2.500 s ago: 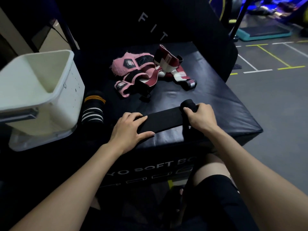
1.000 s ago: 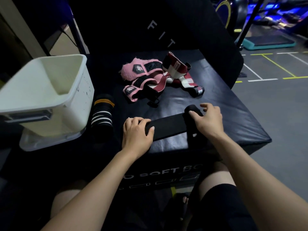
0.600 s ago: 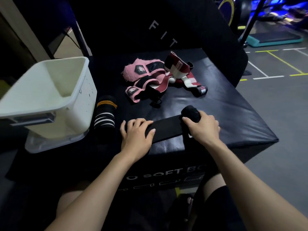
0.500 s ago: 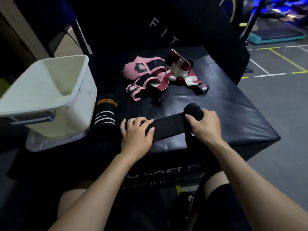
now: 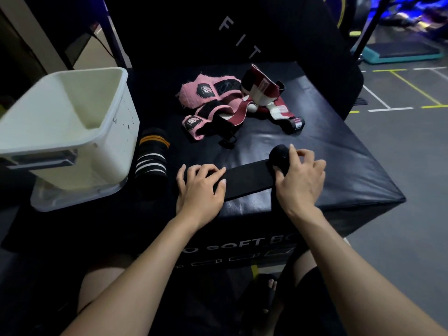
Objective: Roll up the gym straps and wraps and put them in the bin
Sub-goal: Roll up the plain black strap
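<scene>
A black strap (image 5: 247, 177) lies flat across the near part of a black soft box (image 5: 339, 154). Its right end is wound into a small roll (image 5: 280, 152). My right hand (image 5: 299, 177) grips that roll with thumb and curled fingers. My left hand (image 5: 200, 186) presses flat on the strap's left part. A rolled black wrap with orange and white stripes (image 5: 152, 154) lies to the left. Pink straps (image 5: 206, 103) and maroon-and-white wraps (image 5: 266, 95) lie loose in a heap further back. The white bin (image 5: 106, 132) stands tilted at the left.
A tall black pad with white letters (image 5: 242, 32) stands behind the box. Grey gym floor with yellow and white lines (image 5: 400, 93) lies to the right. A teal step platform (image 5: 402, 53) sits far right. My knees are below the box front.
The roll at the strap's right end has grown thicker under my right hand. My left hand has stayed pressing on the strap. The camera has shifted a little.
</scene>
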